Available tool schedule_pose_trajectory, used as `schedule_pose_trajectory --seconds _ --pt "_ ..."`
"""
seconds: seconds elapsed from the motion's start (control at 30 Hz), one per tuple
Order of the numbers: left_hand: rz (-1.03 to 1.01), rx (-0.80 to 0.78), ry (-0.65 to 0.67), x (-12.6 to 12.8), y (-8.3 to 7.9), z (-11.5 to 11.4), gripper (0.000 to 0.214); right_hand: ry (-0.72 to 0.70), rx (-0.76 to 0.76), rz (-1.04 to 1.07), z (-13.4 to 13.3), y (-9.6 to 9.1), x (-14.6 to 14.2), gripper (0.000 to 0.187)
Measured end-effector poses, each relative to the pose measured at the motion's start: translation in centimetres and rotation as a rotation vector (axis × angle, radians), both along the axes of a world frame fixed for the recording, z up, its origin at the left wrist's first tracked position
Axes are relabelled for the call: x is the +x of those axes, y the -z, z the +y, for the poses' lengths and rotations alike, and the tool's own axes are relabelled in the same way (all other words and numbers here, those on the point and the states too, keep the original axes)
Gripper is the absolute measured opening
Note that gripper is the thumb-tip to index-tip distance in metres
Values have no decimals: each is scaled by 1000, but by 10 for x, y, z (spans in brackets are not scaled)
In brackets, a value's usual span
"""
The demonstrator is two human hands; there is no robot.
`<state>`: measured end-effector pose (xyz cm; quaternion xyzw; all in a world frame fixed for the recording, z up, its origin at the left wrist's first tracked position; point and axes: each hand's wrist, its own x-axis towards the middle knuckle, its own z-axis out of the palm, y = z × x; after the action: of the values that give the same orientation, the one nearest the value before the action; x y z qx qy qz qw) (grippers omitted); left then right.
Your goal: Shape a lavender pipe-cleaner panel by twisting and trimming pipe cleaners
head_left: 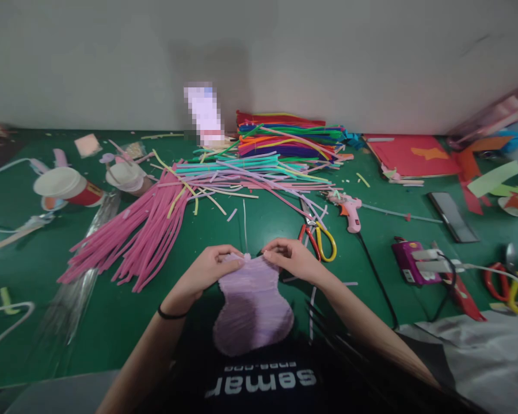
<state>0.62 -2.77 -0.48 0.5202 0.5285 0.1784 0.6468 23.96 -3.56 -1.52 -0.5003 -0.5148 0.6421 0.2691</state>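
L hand (206,267) & R hand (296,260) pinching lilac panel (254,307) at top edge; scissors (312,223) nr R hand.

Bare lane of counter (276,221) between pink stems (155,221) and scissors (312,223), thin pale strand (244,224) along it, colourful pile (228,168) across its far end, height hard to judge

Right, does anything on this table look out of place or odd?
Mildly: yellow strips stray across the pink bundle, breaking its one colour, and a small scrap lies loose beyond the lilac piece. The patch before the wall is pixelated, hiding its detail. No spill shows.
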Motion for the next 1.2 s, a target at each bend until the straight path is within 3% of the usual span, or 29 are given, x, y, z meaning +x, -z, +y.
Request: schedule_pose_trajectory --seconds 0.2,0.43,0.8,1.03,1.2 --pt "120 202 -35 17 -3 -5 24 -53 122 -74 5 -4 -18 30" --pt "275 258 -111 24 1 -14 21 -63 140 -115 4 -6 -22 19" --pt "25 147 -267 28 11 -15 24 -91 146 -100 10 -3 -19 28" --pt "-12 58 -268 28 15 -18 27 -93 130 -124 6 0 -18 27" --pt "-139 -19 -370 28 13 -23 28 -99 140 -123 5 -4 -19 26"
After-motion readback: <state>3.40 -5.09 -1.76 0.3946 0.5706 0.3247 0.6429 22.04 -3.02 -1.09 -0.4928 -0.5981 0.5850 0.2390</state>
